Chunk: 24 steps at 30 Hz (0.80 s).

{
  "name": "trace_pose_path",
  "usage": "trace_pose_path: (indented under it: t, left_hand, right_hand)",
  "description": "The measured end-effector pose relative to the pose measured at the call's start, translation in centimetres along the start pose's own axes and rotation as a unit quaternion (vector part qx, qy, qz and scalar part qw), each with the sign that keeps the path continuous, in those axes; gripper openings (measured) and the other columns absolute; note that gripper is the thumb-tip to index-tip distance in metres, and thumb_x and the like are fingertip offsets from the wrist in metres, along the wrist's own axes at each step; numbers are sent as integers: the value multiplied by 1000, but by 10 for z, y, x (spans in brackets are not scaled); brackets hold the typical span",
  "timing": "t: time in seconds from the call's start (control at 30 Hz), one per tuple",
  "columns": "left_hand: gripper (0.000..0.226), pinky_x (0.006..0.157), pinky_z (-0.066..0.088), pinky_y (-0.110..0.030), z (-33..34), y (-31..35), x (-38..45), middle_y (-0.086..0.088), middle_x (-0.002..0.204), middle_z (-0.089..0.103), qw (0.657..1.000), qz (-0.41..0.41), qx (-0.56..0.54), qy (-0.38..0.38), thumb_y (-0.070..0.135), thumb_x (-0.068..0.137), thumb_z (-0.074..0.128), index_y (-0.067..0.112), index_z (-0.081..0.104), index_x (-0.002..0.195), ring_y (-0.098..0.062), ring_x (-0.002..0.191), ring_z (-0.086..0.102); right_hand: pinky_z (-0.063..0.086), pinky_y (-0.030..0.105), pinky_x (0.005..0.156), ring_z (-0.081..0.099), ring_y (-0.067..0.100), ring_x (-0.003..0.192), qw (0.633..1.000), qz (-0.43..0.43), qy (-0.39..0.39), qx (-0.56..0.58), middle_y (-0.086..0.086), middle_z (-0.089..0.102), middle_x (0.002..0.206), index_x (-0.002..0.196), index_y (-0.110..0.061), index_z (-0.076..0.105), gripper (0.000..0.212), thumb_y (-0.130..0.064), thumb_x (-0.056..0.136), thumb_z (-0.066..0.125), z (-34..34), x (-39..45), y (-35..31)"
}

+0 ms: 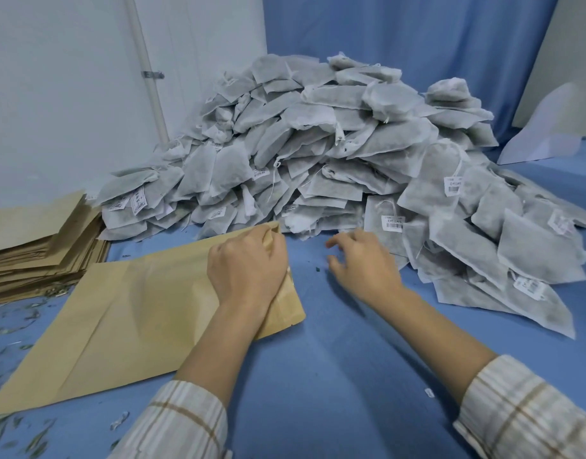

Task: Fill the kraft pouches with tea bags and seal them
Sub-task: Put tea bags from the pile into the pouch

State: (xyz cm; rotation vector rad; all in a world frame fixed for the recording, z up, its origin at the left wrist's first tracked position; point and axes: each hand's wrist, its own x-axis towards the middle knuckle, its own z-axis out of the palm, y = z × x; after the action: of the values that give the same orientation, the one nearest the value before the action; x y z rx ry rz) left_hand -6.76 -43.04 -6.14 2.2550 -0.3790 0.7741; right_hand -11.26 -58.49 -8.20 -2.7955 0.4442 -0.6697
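Note:
A large flat kraft pouch lies on the blue cloth, its mouth end pointing right. My left hand rests on that mouth end, fingers curled over the top corner and gripping the paper. My right hand hovers just right of the pouch, fingers spread and slightly curled, holding nothing. It sits close to the front edge of a big heap of grey tea bags with strings and white labels.
A stack of flat kraft pouches sits at the left edge. Loose leaf bits litter the blue cloth at the lower left. A white wall and pipe stand behind, with a blue curtain at the back right.

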Motion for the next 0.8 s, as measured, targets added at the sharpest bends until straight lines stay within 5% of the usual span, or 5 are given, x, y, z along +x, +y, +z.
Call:
trace_pose_path:
  t: [0.1,0.37,0.47,0.63,0.8]
  left_hand:
    - [27,63,30,-31,0,0,-1,-10,60,58,1000,-7,-1,-4,24,87,47,14,70,78,-25,60,39]
    - [24,61,30,-31,1,-1,-2,-11,58,58,1000,-4,-9,2,22,87,51,13,70,75,-25,59,39]
    - [25,62,30,-30,0,-1,-3,-10,59,58,1000,-3,-6,-2,23,87,50,13,70,75,-25,59,39]
    - [26,64,31,-30,-1,-1,-2,-10,62,60,1000,-7,-5,-11,24,87,47,15,69,76,-25,61,39]
    - [26,62,29,-30,-2,-1,-2,-10,57,56,1000,-5,-12,-4,24,85,46,15,61,66,-26,59,38]
  right_hand:
    - [37,32,78,45,28,105,983,61,1,-174,10,43,121,123,-11,41,42,-38,91,47,5,-3,16]
    - [41,41,85,45,34,110,977,133,111,-120,19,42,129,133,-4,37,70,-54,87,53,5,8,41]
    - [37,43,91,39,36,118,974,170,145,-42,20,41,133,133,-5,42,60,-46,90,52,3,14,47]
    - [35,39,90,40,34,114,977,150,95,-121,15,51,124,125,-2,48,60,-46,85,55,7,16,48]
    - [37,41,76,57,37,84,966,76,241,-53,20,67,84,98,2,66,28,-14,95,43,1,12,40]
